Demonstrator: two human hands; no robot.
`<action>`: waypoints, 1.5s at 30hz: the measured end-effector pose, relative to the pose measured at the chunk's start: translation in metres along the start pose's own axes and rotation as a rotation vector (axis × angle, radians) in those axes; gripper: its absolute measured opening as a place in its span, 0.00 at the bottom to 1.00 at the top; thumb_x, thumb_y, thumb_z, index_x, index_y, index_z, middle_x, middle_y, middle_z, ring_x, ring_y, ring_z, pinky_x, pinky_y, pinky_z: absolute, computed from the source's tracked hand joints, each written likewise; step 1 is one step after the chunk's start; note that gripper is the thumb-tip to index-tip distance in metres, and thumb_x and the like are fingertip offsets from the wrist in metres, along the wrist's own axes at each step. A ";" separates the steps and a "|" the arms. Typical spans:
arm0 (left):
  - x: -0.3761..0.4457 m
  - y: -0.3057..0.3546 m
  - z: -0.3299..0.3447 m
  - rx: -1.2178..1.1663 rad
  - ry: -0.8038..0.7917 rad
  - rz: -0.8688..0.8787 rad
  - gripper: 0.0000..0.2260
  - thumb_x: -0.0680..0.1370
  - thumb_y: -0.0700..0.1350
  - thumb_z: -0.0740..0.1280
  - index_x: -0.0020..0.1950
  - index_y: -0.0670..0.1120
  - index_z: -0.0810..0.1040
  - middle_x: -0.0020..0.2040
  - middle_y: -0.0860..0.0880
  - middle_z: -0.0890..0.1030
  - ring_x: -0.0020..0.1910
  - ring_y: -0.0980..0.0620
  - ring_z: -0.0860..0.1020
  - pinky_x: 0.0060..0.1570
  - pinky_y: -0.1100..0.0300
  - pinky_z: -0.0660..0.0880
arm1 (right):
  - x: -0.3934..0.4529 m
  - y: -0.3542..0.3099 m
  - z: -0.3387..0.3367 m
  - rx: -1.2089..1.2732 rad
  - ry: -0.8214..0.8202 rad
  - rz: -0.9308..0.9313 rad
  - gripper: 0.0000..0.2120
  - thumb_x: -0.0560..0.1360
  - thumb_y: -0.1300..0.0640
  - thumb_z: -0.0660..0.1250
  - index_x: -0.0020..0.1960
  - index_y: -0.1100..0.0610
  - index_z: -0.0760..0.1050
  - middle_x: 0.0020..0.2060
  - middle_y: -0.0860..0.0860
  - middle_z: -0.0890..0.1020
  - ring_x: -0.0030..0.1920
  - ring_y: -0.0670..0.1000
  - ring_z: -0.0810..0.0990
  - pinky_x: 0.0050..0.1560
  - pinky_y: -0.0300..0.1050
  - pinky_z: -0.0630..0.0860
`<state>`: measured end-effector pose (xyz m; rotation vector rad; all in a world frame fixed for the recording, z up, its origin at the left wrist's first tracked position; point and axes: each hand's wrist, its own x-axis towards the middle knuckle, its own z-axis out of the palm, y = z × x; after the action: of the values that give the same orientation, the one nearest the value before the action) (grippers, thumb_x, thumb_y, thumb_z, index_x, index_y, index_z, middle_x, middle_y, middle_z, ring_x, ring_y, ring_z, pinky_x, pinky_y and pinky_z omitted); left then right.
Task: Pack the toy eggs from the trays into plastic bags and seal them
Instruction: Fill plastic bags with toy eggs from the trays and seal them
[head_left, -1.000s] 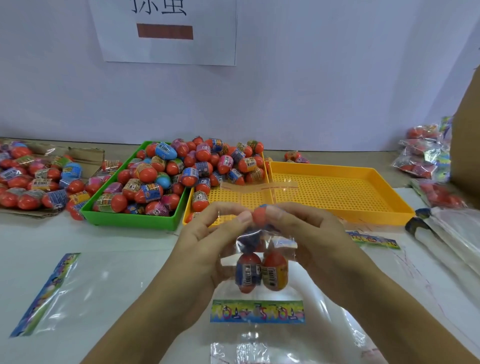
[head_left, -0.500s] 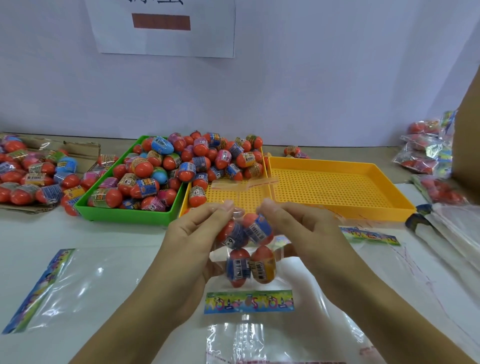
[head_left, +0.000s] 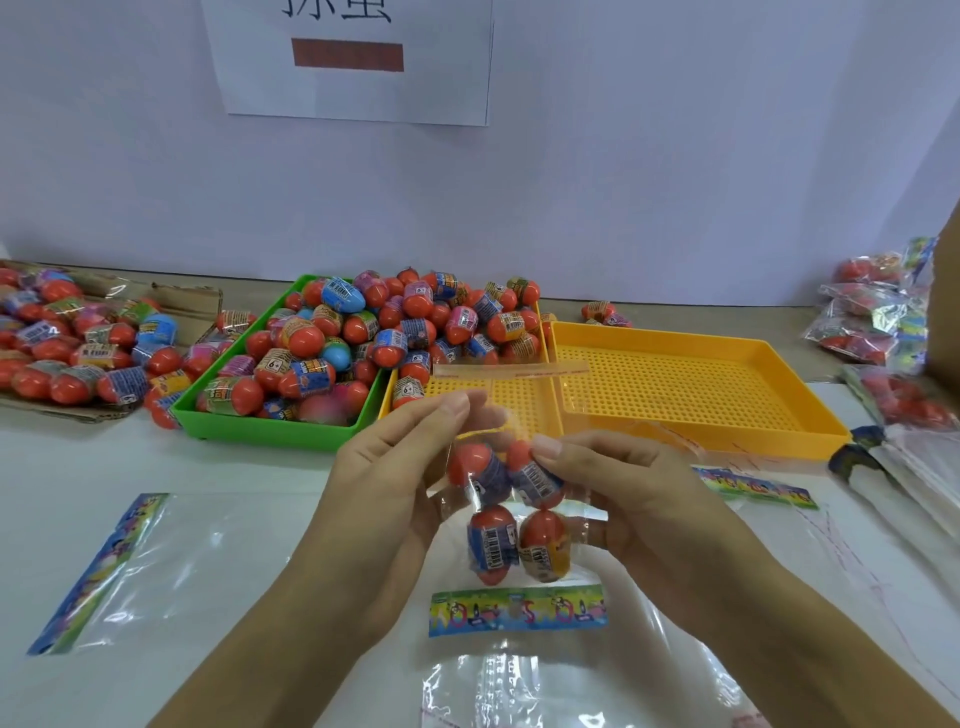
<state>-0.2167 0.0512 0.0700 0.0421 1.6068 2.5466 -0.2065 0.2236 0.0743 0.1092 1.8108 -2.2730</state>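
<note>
I hold a clear plastic bag upright above the table, its open flap with a red-printed strip standing up. Several red toy eggs with printed wrappers sit inside it in two rows. My left hand pinches the bag's left upper side. My right hand pinches the right side, thumb on the upper right egg. The bag's colourful header strip hangs at the bottom. A green tray and the left yellow tray behind hold heaps of eggs.
An empty yellow perforated tray sits to the right. Flat empty bags lie on the table at left and below my hands. Loose eggs on cardboard lie far left. Filled bags pile at far right.
The upper eggs have slid down inside the bag, leaving the flap standing free above them. Both hands kept their pinch and shifted slightly lower on the bag's sides.
</note>
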 end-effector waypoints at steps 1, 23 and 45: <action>0.000 0.000 0.000 0.002 0.019 0.001 0.11 0.68 0.51 0.70 0.44 0.49 0.87 0.46 0.46 0.86 0.42 0.53 0.84 0.34 0.61 0.79 | -0.001 0.000 0.001 -0.017 -0.003 -0.004 0.18 0.62 0.50 0.78 0.44 0.63 0.84 0.41 0.56 0.84 0.39 0.49 0.82 0.35 0.42 0.79; -0.017 -0.001 0.003 0.616 -0.229 0.192 0.13 0.78 0.35 0.68 0.46 0.53 0.86 0.36 0.48 0.85 0.35 0.49 0.85 0.38 0.56 0.83 | -0.015 -0.004 -0.003 -0.831 0.119 -0.778 0.04 0.68 0.55 0.75 0.42 0.52 0.86 0.35 0.42 0.83 0.39 0.46 0.82 0.32 0.32 0.70; -0.022 -0.005 0.006 0.775 -0.233 0.280 0.09 0.73 0.44 0.67 0.45 0.51 0.87 0.33 0.53 0.84 0.29 0.54 0.83 0.31 0.59 0.80 | -0.017 0.000 -0.006 -1.208 0.211 -0.974 0.02 0.67 0.59 0.73 0.36 0.57 0.83 0.32 0.47 0.82 0.34 0.47 0.79 0.33 0.33 0.70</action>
<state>-0.1942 0.0561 0.0696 0.6434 2.4903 1.8063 -0.1909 0.2321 0.0764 -0.9194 3.4819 -1.0232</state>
